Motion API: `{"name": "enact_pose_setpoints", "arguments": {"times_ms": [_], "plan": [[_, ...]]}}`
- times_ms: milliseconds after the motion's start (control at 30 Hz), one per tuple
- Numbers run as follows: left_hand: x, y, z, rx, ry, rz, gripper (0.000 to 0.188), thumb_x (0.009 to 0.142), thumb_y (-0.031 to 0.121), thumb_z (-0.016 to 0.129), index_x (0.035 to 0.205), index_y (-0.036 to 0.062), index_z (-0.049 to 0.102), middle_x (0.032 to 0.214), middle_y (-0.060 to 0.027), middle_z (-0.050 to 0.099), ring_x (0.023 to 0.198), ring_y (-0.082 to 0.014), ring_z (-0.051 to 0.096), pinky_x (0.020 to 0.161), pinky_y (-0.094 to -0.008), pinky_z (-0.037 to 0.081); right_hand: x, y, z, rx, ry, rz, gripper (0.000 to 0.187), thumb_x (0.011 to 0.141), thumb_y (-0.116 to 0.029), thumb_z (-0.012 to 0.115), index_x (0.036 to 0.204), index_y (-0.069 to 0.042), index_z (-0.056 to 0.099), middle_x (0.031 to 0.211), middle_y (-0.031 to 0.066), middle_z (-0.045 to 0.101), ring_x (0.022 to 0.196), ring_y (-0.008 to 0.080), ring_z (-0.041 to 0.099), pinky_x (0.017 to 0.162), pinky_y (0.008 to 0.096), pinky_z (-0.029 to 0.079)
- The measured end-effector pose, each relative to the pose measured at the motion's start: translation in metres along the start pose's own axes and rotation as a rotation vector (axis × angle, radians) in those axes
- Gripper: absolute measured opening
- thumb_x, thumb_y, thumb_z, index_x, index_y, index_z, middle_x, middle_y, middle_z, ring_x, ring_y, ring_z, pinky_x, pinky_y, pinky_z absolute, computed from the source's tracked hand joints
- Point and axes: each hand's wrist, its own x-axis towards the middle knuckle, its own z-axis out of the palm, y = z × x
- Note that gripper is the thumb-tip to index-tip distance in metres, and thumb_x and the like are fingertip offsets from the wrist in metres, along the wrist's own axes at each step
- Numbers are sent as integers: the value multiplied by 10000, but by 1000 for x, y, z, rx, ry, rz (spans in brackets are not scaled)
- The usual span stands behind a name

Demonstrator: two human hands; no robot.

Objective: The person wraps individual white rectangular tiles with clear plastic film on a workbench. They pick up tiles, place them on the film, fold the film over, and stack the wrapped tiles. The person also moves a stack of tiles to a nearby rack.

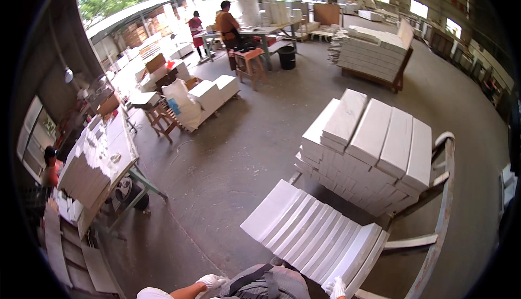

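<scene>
My left hand (213, 282), in a white knitted glove, is at the lower edge beside my grey clothing, loosely extended with nothing visible in it. To its right, my gloved right hand (337, 287) grips the near edge of a white slab (355, 254) at the right end of a leaning row. Its fingers are partly cut off by the frame. The other white slabs (304, 226) in the row stand on edge, tilted against each other, with a broader face showing at the left end. They rest on a frame with worn rails (417, 242).
Behind the row is a high stack of white blocks (374, 136), beside a curved rail (446, 190). At left, a worktable (122, 144) holds thin pieces, with a person (51, 169) beyond it. Farther off are a pallet stack (374, 55), a stool (249, 65), a black bucket (287, 57) and two people.
</scene>
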Motion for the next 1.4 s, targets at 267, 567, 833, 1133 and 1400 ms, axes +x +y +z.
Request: {"name": "enact_pose_setpoints", "arguments": {"times_ms": [267, 567, 833, 1133, 1400], "plan": [[30, -58, 4, -95, 67, 13, 584, 932, 535, 411, 1134, 58, 682, 1151, -208, 666, 1100, -379, 617, 944, -443, 467, 12, -39, 146, -608, -295, -96, 524, 971, -510, 441, 1268, -89, 536, 748, 101, 584, 522, 227, 557, 441, 388, 477], [51, -197, -66, -624, 471, -73, 373, 884, 346, 512, 1104, 103, 690, 1136, -154, 681, 1079, -333, 628, 950, -413, 482, -108, 60, 443, -1143, -599, -111, 440, 965, -435, 476, 1197, -94, 629, 680, 71, 602, 466, 168, 520, 449, 339, 458], [32, -305, -112, -738, 549, -341, 345, 869, 346, 536, 1014, 91, 719, 997, -134, 715, 892, -299, 685, 806, -425, 525, -141, 123, 640, -1448, -1073, -429, 416, 989, -362, 458, 1228, -57, 609, 786, 128, 668, 538, 207, 605, 499, 368, 506], [103, -310, -79, -249, 327, -263, 405, 896, 379, 485, 1011, 73, 724, 1082, -191, 679, 996, -383, 644, 883, -457, 503, -90, 113, 770, -1779, -1107, -582, 486, 983, -386, 452, 1202, 11, 625, 1186, 199, 653, 1110, 358, 606, 960, 392, 454], [187, -313, -331, -599, 399, -484, 469, 911, 438, 466, 1001, 52, 718, 1082, -221, 674, 1032, -414, 633, 887, -498, 489, -82, 67, 1002, -1656, -1150, -558, 419, 972, -337, 516, 1171, 9, 642, 1097, 196, 691, 1007, 319, 660, 886, 375, 496]]}}
